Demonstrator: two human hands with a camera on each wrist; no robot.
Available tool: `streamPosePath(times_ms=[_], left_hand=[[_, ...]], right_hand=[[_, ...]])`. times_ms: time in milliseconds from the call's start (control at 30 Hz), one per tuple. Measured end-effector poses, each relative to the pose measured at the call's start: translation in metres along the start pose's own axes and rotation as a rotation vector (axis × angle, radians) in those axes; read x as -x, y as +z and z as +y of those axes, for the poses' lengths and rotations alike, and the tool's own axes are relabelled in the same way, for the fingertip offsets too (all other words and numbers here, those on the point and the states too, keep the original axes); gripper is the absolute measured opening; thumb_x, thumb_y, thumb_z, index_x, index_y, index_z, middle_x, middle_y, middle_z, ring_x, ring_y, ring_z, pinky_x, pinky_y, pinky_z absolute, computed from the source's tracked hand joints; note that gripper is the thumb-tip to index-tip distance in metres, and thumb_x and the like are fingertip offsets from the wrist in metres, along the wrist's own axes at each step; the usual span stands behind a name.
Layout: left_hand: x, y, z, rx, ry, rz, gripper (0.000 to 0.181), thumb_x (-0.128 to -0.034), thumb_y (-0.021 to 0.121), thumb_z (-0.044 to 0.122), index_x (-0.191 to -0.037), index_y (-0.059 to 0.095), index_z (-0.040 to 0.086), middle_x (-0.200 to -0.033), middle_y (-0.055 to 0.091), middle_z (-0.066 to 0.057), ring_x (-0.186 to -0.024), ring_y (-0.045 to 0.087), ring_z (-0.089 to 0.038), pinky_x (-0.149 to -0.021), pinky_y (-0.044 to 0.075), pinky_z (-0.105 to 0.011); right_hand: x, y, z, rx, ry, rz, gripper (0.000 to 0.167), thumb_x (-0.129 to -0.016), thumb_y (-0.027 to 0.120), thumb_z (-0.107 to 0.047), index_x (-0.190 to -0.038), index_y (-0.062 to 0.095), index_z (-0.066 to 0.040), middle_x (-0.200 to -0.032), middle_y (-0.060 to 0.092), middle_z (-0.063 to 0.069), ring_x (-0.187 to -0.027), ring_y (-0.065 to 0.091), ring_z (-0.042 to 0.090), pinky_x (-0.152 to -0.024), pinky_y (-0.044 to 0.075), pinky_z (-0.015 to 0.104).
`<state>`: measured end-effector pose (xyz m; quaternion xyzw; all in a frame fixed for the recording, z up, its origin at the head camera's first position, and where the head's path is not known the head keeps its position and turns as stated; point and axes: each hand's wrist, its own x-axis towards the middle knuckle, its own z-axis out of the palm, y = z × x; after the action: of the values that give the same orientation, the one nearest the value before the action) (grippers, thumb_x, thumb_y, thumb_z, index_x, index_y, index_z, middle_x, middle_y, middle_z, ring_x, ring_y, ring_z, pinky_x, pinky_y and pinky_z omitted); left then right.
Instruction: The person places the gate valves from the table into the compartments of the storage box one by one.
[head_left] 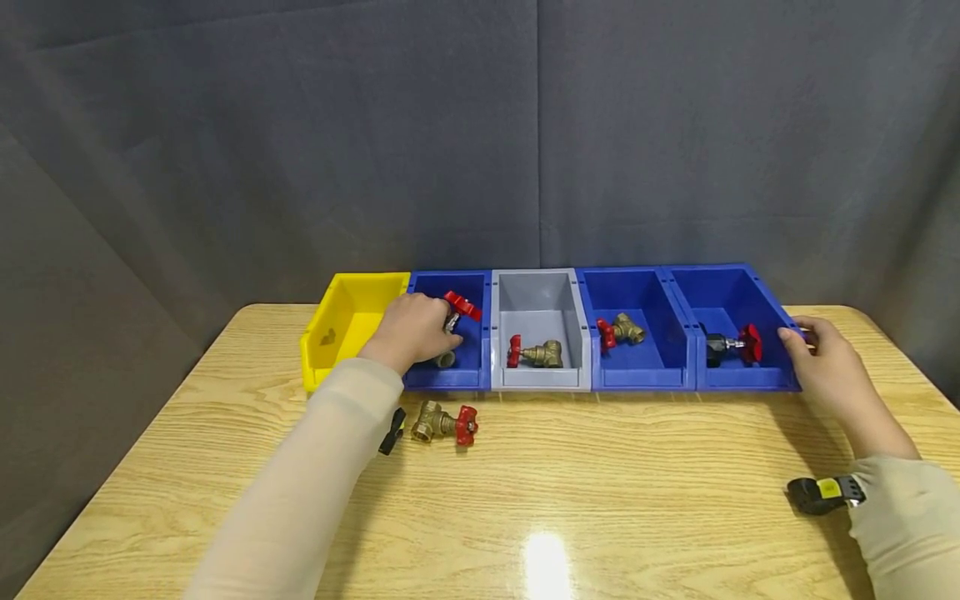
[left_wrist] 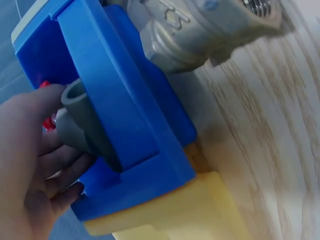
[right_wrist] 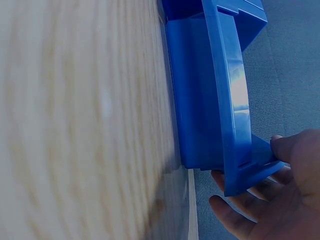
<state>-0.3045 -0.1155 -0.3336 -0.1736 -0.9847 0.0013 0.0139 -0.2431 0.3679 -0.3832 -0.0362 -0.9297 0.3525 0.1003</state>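
Observation:
My left hand (head_left: 411,330) reaches into the blue bin (head_left: 448,380) second from the left. It holds a valve with a red handwheel (head_left: 462,306); the grey body (left_wrist: 82,122) shows between thumb and fingers in the left wrist view. Part of this valve is hidden behind the hand. At the far right, my right hand (head_left: 831,365) grips the side wall of the end blue bin (head_left: 750,380), thumb on the rim and fingers outside. Inside that bin lies a black valve with a red handwheel (head_left: 751,342). A brass valve (head_left: 433,422) lies on the table before the bins.
Five bins stand in a row along the table (head_left: 600,483). The yellow bin (head_left: 318,354) is leftmost. A brass valve (head_left: 545,354) lies in the grey bin (head_left: 542,381), another brass valve (head_left: 627,329) in the neighbouring blue bin (head_left: 641,379). A dark curtain (head_left: 450,133) hangs behind.

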Motion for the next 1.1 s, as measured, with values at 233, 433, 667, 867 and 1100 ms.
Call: streamPosePath(times_ms=[233, 433, 667, 867, 1100], left_hand=[[-0.003, 0.005, 0.004, -0.040, -0.006, -0.041, 0.036, -0.0920, 0.070, 0.040, -0.079, 0.070, 0.007, -0.064, 0.059, -0.004, -0.071, 0.057, -0.025, -0.081, 0.048, -0.038], [-0.005, 0.009, 0.006, -0.106, 0.023, -0.037, 0.036, -0.0901, 0.072, 0.041, -0.084, 0.073, 0.005, -0.074, 0.065, -0.006, -0.077, 0.058, -0.026, -0.093, 0.045, -0.042], [-0.002, 0.009, 0.007, -0.111, 0.022, -0.045, 0.036, -0.0909, 0.072, 0.041, -0.086, 0.073, 0.005, -0.073, 0.065, -0.006, -0.077, 0.059, -0.026, -0.093, 0.046, -0.042], [0.001, 0.012, 0.005, -0.115, 0.031, -0.056, 0.034, -0.0936, 0.068, 0.039, -0.082, 0.070, 0.008, -0.081, 0.069, -0.006, -0.087, 0.065, -0.027, -0.102, 0.041, -0.045], [0.002, 0.011, 0.003, -0.124, 0.072, -0.051, 0.032, -0.0955, 0.066, 0.036, -0.093, 0.071, 0.004, -0.089, 0.071, -0.009, -0.089, 0.065, -0.029, -0.099, 0.044, -0.045]], right_hand=[[0.001, 0.000, -0.001, -0.001, 0.007, -0.001, 0.059, -0.109, 0.030, -0.030, -0.138, 0.027, 0.022, -0.128, 0.037, 0.049, -0.115, 0.041, 0.064, -0.091, 0.038, 0.073], [0.001, -0.001, -0.001, 0.006, 0.007, 0.002, 0.059, -0.109, 0.031, -0.030, -0.138, 0.028, 0.022, -0.128, 0.037, 0.049, -0.115, 0.040, 0.064, -0.091, 0.037, 0.073], [0.001, 0.001, 0.000, 0.006, 0.009, 0.002, 0.059, -0.109, 0.032, -0.030, -0.138, 0.028, 0.021, -0.128, 0.038, 0.049, -0.115, 0.041, 0.064, -0.091, 0.039, 0.073], [0.001, 0.001, 0.000, 0.005, 0.002, 0.006, 0.058, -0.109, 0.032, -0.029, -0.138, 0.029, 0.021, -0.127, 0.039, 0.048, -0.113, 0.043, 0.063, -0.089, 0.039, 0.073], [0.000, 0.001, 0.000, 0.002, 0.007, 0.001, 0.059, -0.109, 0.032, -0.030, -0.138, 0.028, 0.022, -0.128, 0.038, 0.049, -0.114, 0.041, 0.064, -0.090, 0.039, 0.073]])
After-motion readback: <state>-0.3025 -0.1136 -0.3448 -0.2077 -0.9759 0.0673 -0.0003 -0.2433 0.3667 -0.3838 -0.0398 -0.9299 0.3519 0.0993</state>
